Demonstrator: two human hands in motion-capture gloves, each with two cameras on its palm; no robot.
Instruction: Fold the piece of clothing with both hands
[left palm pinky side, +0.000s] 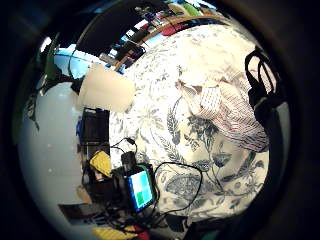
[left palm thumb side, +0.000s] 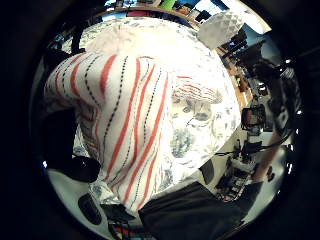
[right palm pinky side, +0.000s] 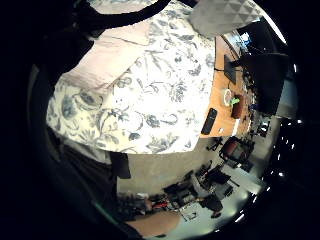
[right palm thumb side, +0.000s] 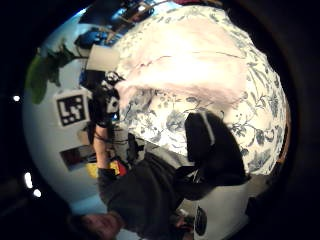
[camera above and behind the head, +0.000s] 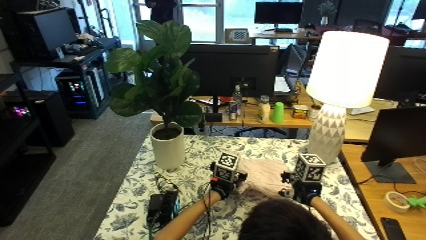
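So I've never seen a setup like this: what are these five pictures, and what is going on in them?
No machine here: a person at a table with a blue-and-white floral tablecloth works in black gloves. One picture looks down from behind their head; the four round ones come from cameras on the palms, two per hand. On the cloth lies a pale red-striped garment, with a white potted plant and a white table lamp further back. The left hand and right hand sit at the garment's near corners. The left palm picture shows striped fabric bunched close; whether either hand actually grips it is hidden.
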